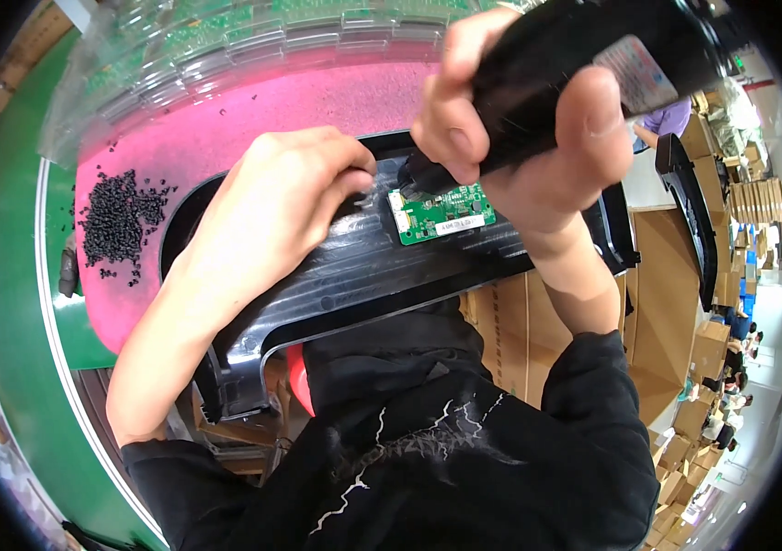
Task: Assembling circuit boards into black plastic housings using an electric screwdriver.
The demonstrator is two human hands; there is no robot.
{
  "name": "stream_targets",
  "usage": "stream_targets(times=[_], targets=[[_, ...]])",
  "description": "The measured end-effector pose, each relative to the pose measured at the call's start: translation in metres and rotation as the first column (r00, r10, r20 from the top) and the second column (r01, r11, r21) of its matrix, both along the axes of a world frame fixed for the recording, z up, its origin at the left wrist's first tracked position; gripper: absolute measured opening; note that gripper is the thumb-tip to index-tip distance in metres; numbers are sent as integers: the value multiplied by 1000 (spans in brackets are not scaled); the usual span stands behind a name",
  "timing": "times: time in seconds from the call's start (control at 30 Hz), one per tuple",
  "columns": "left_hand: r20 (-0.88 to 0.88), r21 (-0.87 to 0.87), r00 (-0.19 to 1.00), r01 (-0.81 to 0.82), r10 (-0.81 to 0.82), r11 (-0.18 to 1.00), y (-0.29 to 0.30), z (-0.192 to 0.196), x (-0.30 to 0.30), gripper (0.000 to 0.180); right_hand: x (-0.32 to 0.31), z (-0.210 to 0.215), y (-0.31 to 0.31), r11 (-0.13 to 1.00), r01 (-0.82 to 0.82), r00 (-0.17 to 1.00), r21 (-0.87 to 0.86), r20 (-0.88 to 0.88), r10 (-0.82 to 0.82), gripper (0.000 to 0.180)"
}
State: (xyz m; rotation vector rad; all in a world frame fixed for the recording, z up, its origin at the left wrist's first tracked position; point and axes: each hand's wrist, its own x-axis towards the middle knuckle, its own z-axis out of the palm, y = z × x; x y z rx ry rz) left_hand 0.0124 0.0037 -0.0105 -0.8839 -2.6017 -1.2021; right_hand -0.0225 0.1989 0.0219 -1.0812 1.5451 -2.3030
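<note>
My right hand [538, 156] is wrapped round a black electric screwdriver [538, 83], which slants down to the left. Its lower end is over the upper edge of a green circuit board [428, 217] with white connectors and a white label; the tip itself is hard to see. The board lies inside a long black plastic housing [345, 266] in front of me. Left of the board, my left hand [290, 188] is above the housing, its fingers curled together. Whatever they may pinch is hidden.
A pile of small black screws [115, 220] lies on the pink mat [253, 115] at the left. Clear plastic trays [226, 46] with green boards stand behind it. Cardboard boxes [657, 294] stand at the right, near another black housing [690, 220]. Other people are farther off.
</note>
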Motion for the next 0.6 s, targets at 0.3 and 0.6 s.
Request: stream_targets(times=[0.3, 0.6], targets=[[-104, 178, 979, 191, -175, 965, 4, 2, -1, 13, 31, 42, 30, 990, 20, 982, -137, -186, -46, 63], [90, 234, 943, 291, -319, 928, -3, 3, -2, 11, 18, 45, 41, 968, -251, 909, 16, -339, 241, 52]])
